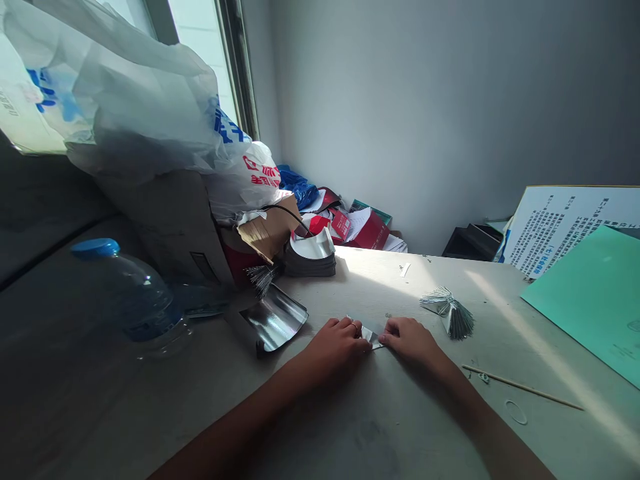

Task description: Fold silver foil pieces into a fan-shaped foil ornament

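Left hand (345, 339) and right hand (407, 339) pinch a small silvery piece (371, 337), probably foil, low over surface (320, 413).

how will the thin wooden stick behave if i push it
The thin wooden stick would probably roll if nudged sideways, as it looks slender and round. Being so thin, it is likely light and might snap if bent.

A small, thin, silvery-white sheet (371, 337) lies low on the pale counter (350, 427), between the left hand (345, 340) and right hand (404, 337). It looks creased, its bright surface slanting, with parts hidden by fingers.
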A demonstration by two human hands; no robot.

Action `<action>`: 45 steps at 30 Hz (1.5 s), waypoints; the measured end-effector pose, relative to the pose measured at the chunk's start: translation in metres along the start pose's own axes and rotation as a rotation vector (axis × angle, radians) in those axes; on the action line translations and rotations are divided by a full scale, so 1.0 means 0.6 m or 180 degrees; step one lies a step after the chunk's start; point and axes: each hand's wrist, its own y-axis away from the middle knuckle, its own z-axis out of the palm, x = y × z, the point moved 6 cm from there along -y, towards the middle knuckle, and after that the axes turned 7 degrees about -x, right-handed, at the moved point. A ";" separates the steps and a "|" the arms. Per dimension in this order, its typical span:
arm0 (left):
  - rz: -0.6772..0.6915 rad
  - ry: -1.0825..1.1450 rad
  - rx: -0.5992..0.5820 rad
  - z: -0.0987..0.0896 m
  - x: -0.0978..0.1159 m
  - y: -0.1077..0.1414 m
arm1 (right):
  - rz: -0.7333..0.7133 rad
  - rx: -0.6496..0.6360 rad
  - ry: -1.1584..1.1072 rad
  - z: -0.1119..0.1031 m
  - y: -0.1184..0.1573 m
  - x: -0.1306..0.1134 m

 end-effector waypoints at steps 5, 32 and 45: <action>-0.0049 -0.0098 -0.0105 0.003 0.003 -0.001 | 0.0315 0.0076 0.0063 -0.006 0.004 0.003; -0.0005 0.0128 0.0317 0.010 0.002 -0.002 | -0.1015 0.0326 0.0696 0.018 0.034 -0.071; 0.0028 0.0210 0.0265 0.017 -0.002 -0.001 | -0.0720 0.0224 0.0302 0.023 0.019 -0.061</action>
